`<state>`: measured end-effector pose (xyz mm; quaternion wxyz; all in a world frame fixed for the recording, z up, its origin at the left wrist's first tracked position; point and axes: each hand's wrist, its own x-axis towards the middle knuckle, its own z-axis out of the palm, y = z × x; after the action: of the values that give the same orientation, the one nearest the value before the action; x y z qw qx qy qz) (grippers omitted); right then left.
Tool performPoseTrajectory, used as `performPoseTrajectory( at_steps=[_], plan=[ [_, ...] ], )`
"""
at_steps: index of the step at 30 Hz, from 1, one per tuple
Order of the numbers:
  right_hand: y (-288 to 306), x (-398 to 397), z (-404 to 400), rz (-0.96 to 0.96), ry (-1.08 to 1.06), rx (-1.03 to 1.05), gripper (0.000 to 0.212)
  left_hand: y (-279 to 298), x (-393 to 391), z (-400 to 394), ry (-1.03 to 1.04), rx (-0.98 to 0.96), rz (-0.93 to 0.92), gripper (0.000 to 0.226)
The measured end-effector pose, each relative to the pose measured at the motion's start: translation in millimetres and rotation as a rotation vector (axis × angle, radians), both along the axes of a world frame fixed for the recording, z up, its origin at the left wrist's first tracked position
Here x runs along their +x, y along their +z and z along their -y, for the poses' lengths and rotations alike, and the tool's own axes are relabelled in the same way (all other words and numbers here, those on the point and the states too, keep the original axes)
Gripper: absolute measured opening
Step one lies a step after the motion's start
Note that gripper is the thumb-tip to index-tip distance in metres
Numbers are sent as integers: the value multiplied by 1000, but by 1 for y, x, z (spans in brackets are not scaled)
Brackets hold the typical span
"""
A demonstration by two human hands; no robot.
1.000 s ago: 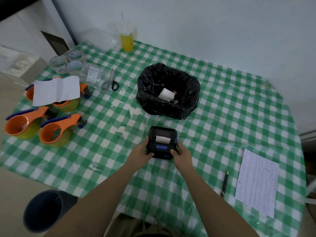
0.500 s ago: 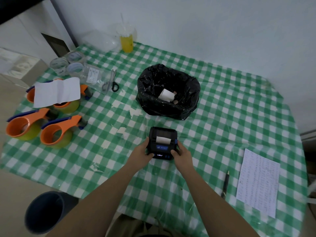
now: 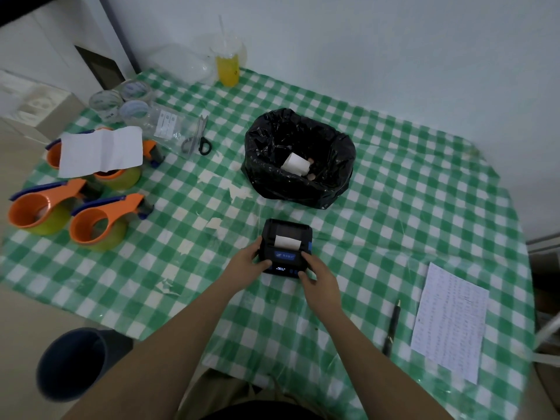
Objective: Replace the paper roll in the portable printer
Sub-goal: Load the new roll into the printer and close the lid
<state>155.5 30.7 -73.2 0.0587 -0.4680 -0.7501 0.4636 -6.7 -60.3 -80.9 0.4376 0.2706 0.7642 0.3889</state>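
Left hand point(image 3: 247, 266) and right hand point(image 3: 318, 278) grip the black portable printer point(image 3: 286, 247) by its 2 sides; its blue label and lit display are unreadable.

printer point(image 3: 286, 247) black | cloth point(image 3: 394, 192) green-white check | dispensers point(image 3: 100, 222) orange, seemingly

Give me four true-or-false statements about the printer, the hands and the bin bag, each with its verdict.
1. Both hands hold the printer: the left hand on its left side, the right hand at its near right corner. True.
2. A white paper strip shows at the printer's slot. True.
3. The black bag is empty. False: a white roll lies inside.
4. The pen lies left of the printer. False: it lies to the right, beside the written sheet.
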Motion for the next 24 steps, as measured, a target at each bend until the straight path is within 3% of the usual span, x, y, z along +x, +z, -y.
performPoseTrajectory(
  at_steps=[14, 24],
  plan=[
    [-4, -4, -5, 56, -47, -12, 40, -3, 13, -1, 216, -9, -25, 46],
    [-8, -9, -1, 98, -119, -15, 37, -1, 12, 0, 214, -14, -5, 45]
  ],
)
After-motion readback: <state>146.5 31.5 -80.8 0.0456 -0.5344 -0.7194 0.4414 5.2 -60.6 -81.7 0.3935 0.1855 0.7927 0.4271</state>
